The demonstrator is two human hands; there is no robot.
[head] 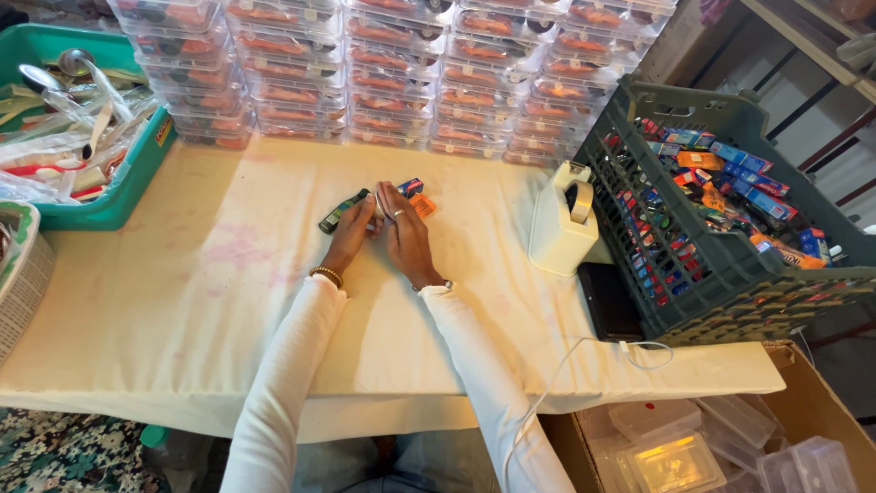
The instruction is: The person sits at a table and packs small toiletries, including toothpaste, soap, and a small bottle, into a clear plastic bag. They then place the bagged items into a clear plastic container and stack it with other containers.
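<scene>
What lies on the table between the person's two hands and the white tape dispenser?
In the head view, only bare cream tablecloth lies between the right hand, the left hand and the white tape dispenser. Small orange and blue packets sit at the fingers.

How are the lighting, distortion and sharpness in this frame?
Head view: even, soft light, faint shadows under the hands; wide-angle bending of the table edge and crate; small packets at the fingers too tiny to resolve; clear boxes show mild glare.
</scene>
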